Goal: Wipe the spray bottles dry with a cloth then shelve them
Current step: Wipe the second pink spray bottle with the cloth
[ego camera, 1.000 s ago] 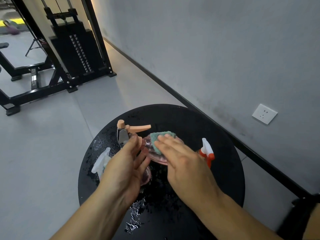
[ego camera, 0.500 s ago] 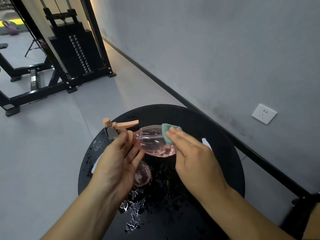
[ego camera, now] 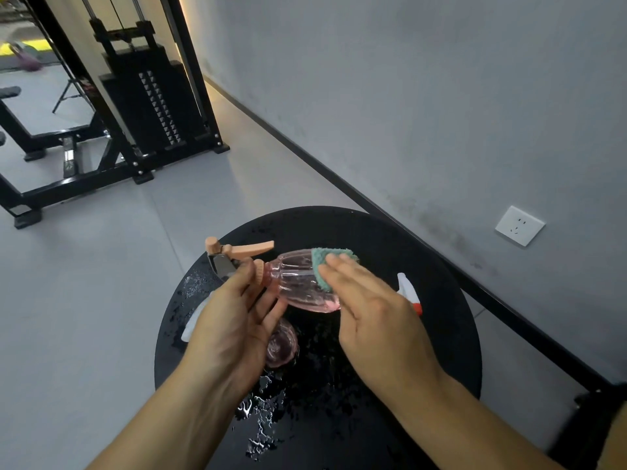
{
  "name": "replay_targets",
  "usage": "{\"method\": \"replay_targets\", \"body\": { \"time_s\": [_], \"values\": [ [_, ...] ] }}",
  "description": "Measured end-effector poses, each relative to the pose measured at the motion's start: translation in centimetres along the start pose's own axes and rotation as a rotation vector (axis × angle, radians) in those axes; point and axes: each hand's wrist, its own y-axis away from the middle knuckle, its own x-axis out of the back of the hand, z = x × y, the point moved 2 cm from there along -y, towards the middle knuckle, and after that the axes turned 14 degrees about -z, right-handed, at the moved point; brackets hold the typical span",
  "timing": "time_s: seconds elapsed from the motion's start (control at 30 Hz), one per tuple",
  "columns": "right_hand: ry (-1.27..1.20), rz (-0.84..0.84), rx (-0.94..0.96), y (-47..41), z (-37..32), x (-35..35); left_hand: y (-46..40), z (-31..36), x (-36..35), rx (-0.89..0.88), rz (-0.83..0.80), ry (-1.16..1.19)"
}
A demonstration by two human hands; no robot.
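Observation:
A clear pink spray bottle point(ego camera: 298, 283) with a peach trigger head lies on its side in the air above a round black table point(ego camera: 441, 300). My left hand point(ego camera: 234, 320) grips it at the neck, just below the trigger. My right hand point(ego camera: 373, 317) presses a teal cloth point(ego camera: 325, 266) against the far end of the bottle's body. A second pink bottle point(ego camera: 281, 344) lies on the table under my left hand. A white and red spray head point(ego camera: 409, 290) shows behind my right hand. Part of a white bottle point(ego camera: 195, 320) shows left of my left hand.
The tabletop is wet, with drops and a puddle point(ego camera: 261, 412) near its front. A black weight machine point(ego camera: 149, 103) stands on the grey floor at the back left. The grey wall on the right has a white socket point(ego camera: 519, 225).
My left hand has lifted the pink bottle and moved it slightly left. The cloth under my right hand has slid from the bottle's shoulder toward its base end.

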Motion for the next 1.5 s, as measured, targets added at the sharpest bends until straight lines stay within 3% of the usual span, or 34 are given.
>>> {"method": "replay_targets", "body": {
  "time_s": [0.17,0.33,0.53,0.67,0.83,1.0,1.2,1.37,1.5],
  "values": [
    [0.005,0.031,-0.032,-0.2,0.2,0.5,-0.2,0.4,0.0,-0.006,0.0,-0.009],
    [-0.001,-0.061,0.096,0.2,-0.2,-1.0,0.4,-0.7,-0.5,0.036,-0.019,-0.069],
    [0.009,-0.027,-0.05,-0.1,0.2,0.4,0.3,-0.6,-0.8,0.023,-0.015,-0.063],
    [-0.026,-0.129,0.07,0.1,-0.1,-0.7,0.5,-1.5,-0.9,0.059,-0.028,-0.12],
    [-0.044,-0.103,0.005,-0.3,0.8,0.0,0.2,-1.1,-0.7,0.024,-0.023,-0.103],
    [-0.033,-0.138,0.1,0.2,0.0,-0.5,0.3,-1.9,-0.9,0.051,-0.042,-0.12],
    [-0.047,-0.053,-0.044,0.0,0.6,0.8,-0.1,-0.8,-0.5,0.013,-0.015,-0.059],
    [-0.058,-0.114,0.062,0.1,0.1,-0.2,-0.1,-1.2,-0.3,0.03,-0.034,-0.08],
    [-0.112,-0.05,-0.051,-0.4,1.2,0.8,-0.1,0.0,-0.2,-0.011,-0.032,-0.042]
  ]
}}
